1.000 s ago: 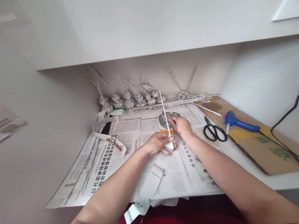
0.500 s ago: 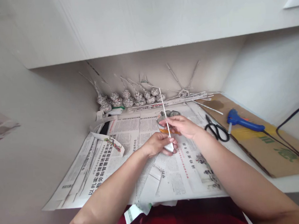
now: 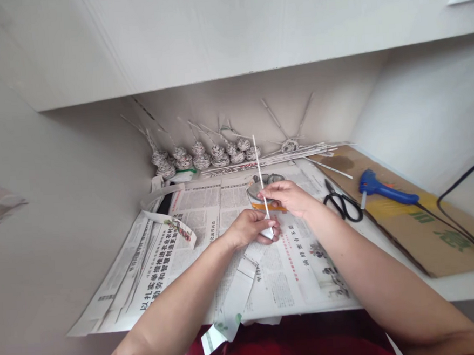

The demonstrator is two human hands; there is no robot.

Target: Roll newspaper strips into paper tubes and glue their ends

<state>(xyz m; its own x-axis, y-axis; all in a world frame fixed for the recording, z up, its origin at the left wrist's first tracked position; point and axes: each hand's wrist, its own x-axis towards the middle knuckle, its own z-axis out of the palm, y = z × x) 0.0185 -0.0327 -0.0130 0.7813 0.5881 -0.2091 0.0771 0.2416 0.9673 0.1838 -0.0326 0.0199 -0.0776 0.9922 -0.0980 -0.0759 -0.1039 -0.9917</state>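
My left hand (image 3: 249,226) pinches the lower end of a thin rolled paper stick (image 3: 258,166), where a newspaper strip (image 3: 239,291) is wrapped around it. The strip trails from my fingers down over the table's front edge. My right hand (image 3: 289,195) holds the same stick a little higher, fingers closed around it. The stick stands nearly upright, leaning slightly to the left at its top. Both hands hover over spread newspaper (image 3: 209,244) on the table.
Several rolled newspaper flowers (image 3: 203,157) with stems lean on the back wall beside a bundle of paper sticks (image 3: 276,159). Black scissors (image 3: 342,205) lie right of my hands. A blue glue gun (image 3: 386,188) rests on cardboard (image 3: 427,223), its black cable (image 3: 467,226) running right.
My right hand has slid slightly up and back along the stick. The stick's top has risen a little. The trailing strip has shifted under my left hand.
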